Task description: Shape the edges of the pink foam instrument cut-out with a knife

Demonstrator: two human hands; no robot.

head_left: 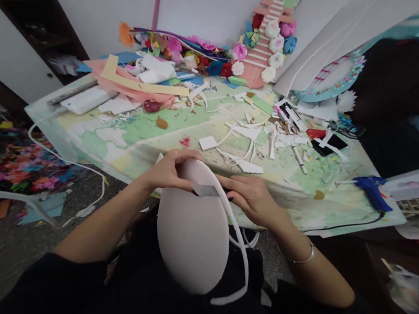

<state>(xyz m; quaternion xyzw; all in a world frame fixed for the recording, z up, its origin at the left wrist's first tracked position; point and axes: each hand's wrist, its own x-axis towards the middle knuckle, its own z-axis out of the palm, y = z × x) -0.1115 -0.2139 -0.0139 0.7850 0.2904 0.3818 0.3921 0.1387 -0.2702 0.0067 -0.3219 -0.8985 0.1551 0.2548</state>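
A white oval foam board is tilted up between my hands at the table's near edge. Its upper rim is in the grip of my left hand, the thumb on its face and the fingers behind. A thin white strip runs along the upper right rim, and its loose end curls down past the oval. My right hand pinches at this strip with thumb and forefinger. Between the hands, a short grey flat piece lies against the board; I cannot make out whether it is a blade.
White offcuts litter the painted table. A blue glue gun lies at the right edge, its cord trailing. Paper flowers and a pink flowered craft ladder stand at the back. Colourful scraps lie at the left.
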